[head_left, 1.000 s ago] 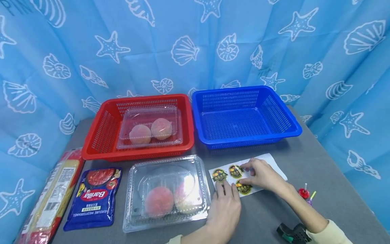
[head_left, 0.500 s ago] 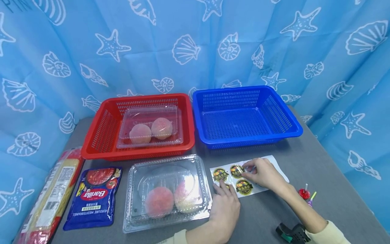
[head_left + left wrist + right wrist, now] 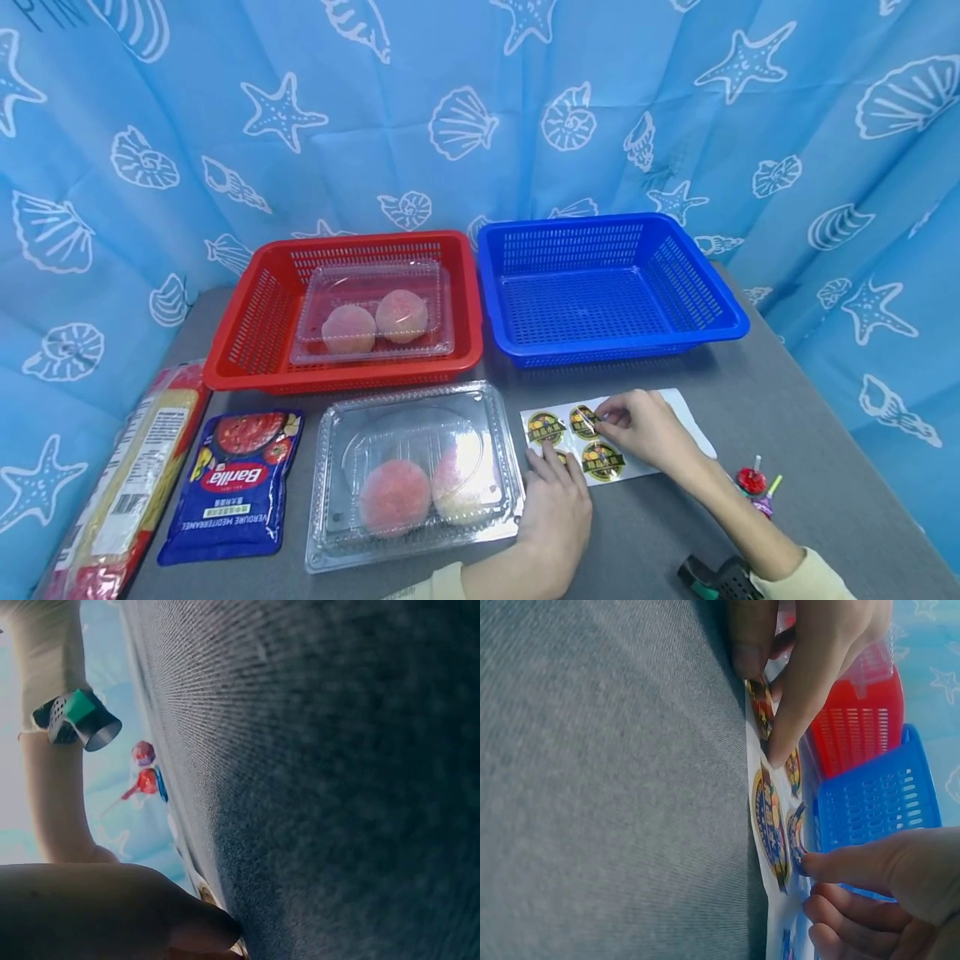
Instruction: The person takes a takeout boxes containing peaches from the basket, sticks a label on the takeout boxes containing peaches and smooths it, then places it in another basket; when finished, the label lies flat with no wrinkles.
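A white sheet of round black-and-gold fruit stickers lies on the grey table. My right hand pinches the edge of the upper-right sticker between thumb and index finger. In the right wrist view that sticker curves up from the backing at the fingertips. My left hand rests on the near left part of the sheet, its fingers extended and partly covering a lower sticker. Another sticker lies flat between the hands. Left of the left hand is a clear clamshell box holding two peaches.
A red basket holds another clear box with two peaches. Beside it stands a blue basket. A Barilla sauce pouch and a pasta packet lie at left; wrapped lollipops lie at right.
My left fingers have drawn back slightly toward me on the sheet. My right hand has shifted a little, uncovering the lower-right sticker, and now pinches the upper-right sticker's edge.
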A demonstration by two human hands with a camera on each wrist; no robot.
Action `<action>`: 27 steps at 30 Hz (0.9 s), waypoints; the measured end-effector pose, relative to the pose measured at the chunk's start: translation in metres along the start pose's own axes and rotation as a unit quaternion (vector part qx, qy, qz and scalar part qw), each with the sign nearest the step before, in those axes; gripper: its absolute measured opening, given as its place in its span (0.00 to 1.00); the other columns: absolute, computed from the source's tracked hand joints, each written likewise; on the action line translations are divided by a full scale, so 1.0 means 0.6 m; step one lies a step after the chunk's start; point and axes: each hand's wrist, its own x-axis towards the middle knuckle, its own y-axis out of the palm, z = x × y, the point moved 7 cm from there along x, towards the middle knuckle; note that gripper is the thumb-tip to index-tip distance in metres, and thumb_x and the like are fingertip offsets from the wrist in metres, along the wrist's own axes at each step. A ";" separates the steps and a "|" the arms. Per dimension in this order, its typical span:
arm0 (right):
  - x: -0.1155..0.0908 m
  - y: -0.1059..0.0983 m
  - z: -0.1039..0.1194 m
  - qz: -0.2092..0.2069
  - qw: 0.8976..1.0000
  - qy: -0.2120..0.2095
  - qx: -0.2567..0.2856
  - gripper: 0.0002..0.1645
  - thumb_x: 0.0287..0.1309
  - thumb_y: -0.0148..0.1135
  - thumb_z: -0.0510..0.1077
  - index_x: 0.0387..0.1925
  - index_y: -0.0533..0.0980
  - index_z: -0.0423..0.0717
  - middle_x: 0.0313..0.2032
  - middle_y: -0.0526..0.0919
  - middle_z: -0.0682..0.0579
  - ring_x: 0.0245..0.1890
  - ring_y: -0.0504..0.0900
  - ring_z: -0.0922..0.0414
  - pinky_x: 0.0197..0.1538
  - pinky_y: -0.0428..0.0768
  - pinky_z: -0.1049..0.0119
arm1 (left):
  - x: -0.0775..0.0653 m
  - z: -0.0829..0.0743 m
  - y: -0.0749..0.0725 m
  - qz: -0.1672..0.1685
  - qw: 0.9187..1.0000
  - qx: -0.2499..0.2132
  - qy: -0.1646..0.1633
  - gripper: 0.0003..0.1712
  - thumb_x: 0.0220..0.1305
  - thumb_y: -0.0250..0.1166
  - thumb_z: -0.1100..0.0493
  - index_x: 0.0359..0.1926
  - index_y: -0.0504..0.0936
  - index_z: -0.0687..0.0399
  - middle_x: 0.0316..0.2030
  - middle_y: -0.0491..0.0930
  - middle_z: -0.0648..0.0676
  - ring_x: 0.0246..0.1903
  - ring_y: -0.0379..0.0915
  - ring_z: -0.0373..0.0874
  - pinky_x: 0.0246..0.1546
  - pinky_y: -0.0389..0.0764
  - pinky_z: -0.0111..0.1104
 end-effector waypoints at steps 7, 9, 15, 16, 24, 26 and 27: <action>-0.004 -0.005 0.008 -0.040 0.998 -0.042 0.012 0.04 0.44 0.74 0.34 0.26 0.86 0.40 0.18 0.84 0.57 0.19 0.77 0.70 0.25 0.77 0.72 | 0.000 -0.002 0.002 0.002 1.000 0.000 -0.003 0.31 0.76 0.47 0.35 0.72 0.71 0.38 0.68 0.77 0.54 0.63 0.79 0.53 0.51 0.84 0.35; -0.005 -0.006 0.009 -0.038 0.998 -0.038 0.012 0.03 0.45 0.74 0.34 0.26 0.86 0.41 0.18 0.84 0.58 0.20 0.77 0.71 0.26 0.77 0.72 | 0.000 -0.003 0.003 0.006 1.000 0.002 -0.001 0.32 0.75 0.47 0.34 0.73 0.71 0.38 0.68 0.76 0.54 0.63 0.78 0.52 0.51 0.84 0.35; -0.009 -0.007 0.016 -0.014 1.000 -0.015 0.015 0.03 0.50 0.74 0.35 0.28 0.86 0.44 0.21 0.85 0.59 0.22 0.79 0.68 0.29 0.80 0.71 | 0.000 -0.005 0.004 0.010 1.000 0.013 0.006 0.33 0.75 0.48 0.33 0.73 0.70 0.39 0.68 0.76 0.54 0.63 0.78 0.53 0.50 0.84 0.34; -0.010 -0.007 0.018 -0.013 1.000 -0.013 0.018 0.03 0.50 0.74 0.35 0.29 0.86 0.44 0.21 0.86 0.59 0.22 0.80 0.68 0.29 0.80 0.70 | -0.001 -0.005 0.004 0.011 1.000 0.015 0.007 0.34 0.75 0.48 0.33 0.74 0.69 0.39 0.69 0.76 0.54 0.63 0.78 0.53 0.50 0.84 0.34; -0.015 -0.012 0.029 -0.024 0.999 -0.023 0.024 0.04 0.50 0.73 0.34 0.30 0.87 0.44 0.21 0.86 0.59 0.22 0.81 0.68 0.30 0.82 0.67 | -0.001 -0.006 0.004 0.003 1.000 0.017 0.009 0.34 0.74 0.48 0.33 0.73 0.70 0.40 0.68 0.76 0.54 0.62 0.78 0.53 0.49 0.84 0.34; -0.014 -0.014 0.032 -0.025 0.999 -0.022 0.029 0.04 0.51 0.73 0.34 0.30 0.87 0.44 0.21 0.86 0.59 0.22 0.81 0.68 0.30 0.83 0.67 | -0.001 -0.005 0.004 -0.001 1.000 0.011 0.004 0.33 0.75 0.48 0.33 0.72 0.71 0.40 0.68 0.76 0.53 0.62 0.78 0.53 0.50 0.84 0.35; -0.013 -0.015 0.033 -0.026 0.999 -0.021 0.030 0.04 0.51 0.73 0.34 0.30 0.87 0.44 0.21 0.86 0.59 0.22 0.81 0.68 0.30 0.83 0.67 | 0.000 -0.004 0.003 -0.004 1.000 0.008 0.001 0.33 0.75 0.48 0.34 0.72 0.71 0.40 0.68 0.77 0.53 0.62 0.78 0.53 0.50 0.84 0.35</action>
